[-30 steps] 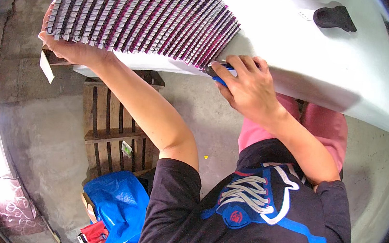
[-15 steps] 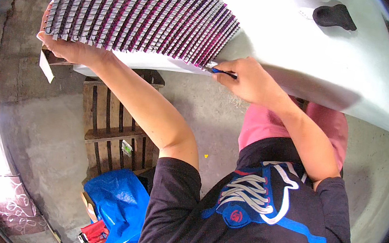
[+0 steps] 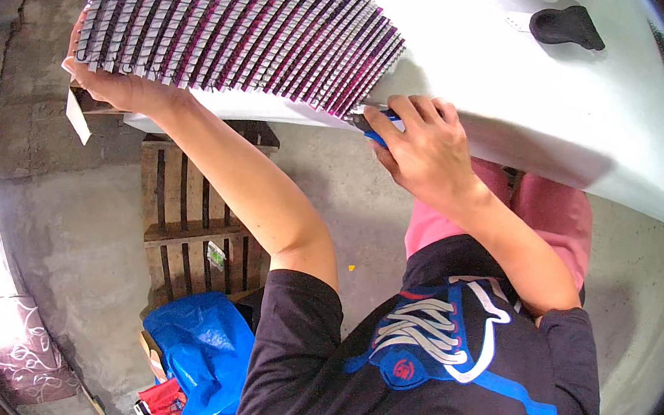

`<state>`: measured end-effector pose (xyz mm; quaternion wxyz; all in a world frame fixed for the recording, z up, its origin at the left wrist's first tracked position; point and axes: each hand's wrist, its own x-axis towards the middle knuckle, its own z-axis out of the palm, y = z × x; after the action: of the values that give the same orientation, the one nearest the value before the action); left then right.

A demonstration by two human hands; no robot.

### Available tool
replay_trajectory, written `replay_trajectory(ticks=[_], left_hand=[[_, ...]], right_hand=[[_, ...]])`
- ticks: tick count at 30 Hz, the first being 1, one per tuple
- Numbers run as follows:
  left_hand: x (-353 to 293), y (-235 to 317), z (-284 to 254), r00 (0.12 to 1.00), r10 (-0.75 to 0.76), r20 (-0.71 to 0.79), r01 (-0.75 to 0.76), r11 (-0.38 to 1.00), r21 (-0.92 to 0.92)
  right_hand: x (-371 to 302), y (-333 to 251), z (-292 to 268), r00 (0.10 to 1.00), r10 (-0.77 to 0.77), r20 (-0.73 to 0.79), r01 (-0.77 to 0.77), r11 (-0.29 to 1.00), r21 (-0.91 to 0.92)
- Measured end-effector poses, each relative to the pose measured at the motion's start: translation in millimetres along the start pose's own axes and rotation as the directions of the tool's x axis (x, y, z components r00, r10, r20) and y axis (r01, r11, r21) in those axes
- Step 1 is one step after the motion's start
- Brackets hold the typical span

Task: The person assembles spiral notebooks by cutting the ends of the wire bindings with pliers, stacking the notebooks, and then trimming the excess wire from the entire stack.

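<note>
A wide fanned row of what look like spiral-bound pads (image 3: 230,21), white with black and magenta lines and small wire ends along the edges, lies on the white table at the upper left. My left hand (image 3: 114,89) grips its near left corner, thumb at the front edge and fingers around the left side, partly hidden. At the row's near right corner, my right hand (image 3: 427,140) holds blue-handled pliers (image 3: 376,137). The pliers' metal jaws are at the corner's edge; exactly what is between them is too small to tell.
The white table (image 3: 481,76) bends across the top, with a black flat object (image 3: 568,27) at its right. Below stands a wooden pallet (image 3: 191,207), near a blue plastic sheet (image 3: 203,349) and a red item (image 3: 161,402) on the concrete floor.
My right hand has turned, showing more of its back, and its fingers have spread wider over the pliers' handles. The left hand and the row have barely shifted.
</note>
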<state>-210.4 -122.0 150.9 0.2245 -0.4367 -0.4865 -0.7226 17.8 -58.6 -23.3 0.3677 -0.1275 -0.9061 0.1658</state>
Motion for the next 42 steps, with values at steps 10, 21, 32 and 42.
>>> replay_trajectory(ticks=[10,21,32,42], left_hand=[[2.6,-2.6,-2.6,1.0,0.006,0.027,-0.005,0.999,-0.038],[1.1,-2.2,-1.6,0.999,0.001,0.051,0.0,1.0,-0.018],[2.7,-2.3,-2.4,0.999,-0.035,-0.011,0.035,0.999,-0.028],[0.5,-3.3,-0.3,1.0,-0.026,-0.012,0.025,0.999,-0.023]], right_hand=[[13.3,5.2,-3.4,0.863,0.189,0.468,-0.391,0.837,0.383],[2.3,0.5,-7.3,0.965,0.136,0.224,-0.162,0.981,0.103],[1.9,-5.3,1.2,0.991,0.023,0.133,-0.017,0.999,-0.051],[20.9,16.0,3.0,0.716,0.192,0.672,-0.579,0.701,0.416]])
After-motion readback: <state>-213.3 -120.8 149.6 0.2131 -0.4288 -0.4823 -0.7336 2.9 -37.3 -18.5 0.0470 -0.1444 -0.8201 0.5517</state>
